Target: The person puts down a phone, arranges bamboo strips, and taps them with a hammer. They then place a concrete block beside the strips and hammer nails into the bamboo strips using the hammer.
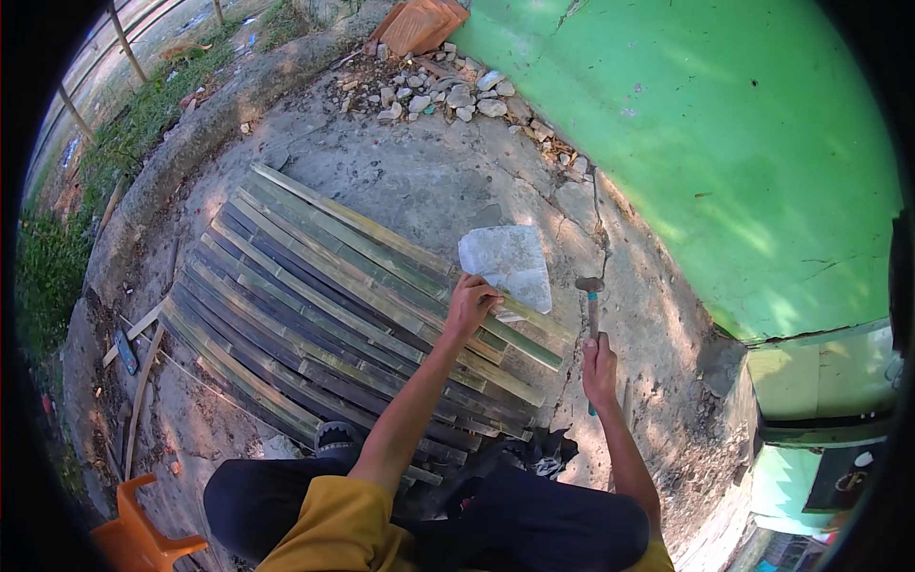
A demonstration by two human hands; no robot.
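Observation:
My right hand (599,370) is wrapped round the handle of a hammer (593,313), its metal head up and a teal band below the head. The hammer is held to the right of a panel of split bamboo slats (334,296), apart from it. My left hand (471,303) is closed in a pinch at the far right part of the panel, over the outer slats. Whatever its fingertips hold is too small to make out. A pale flat stone slab (505,259) lies just beyond this hand, partly beside the slat ends.
Broken stones (457,95) and orange tiles (419,26) lie at the far side by a green wall (705,124). An orange plastic chair (143,534) stands at the near left. A blue tool (125,352) and loose strips (143,396) lie left of the panel.

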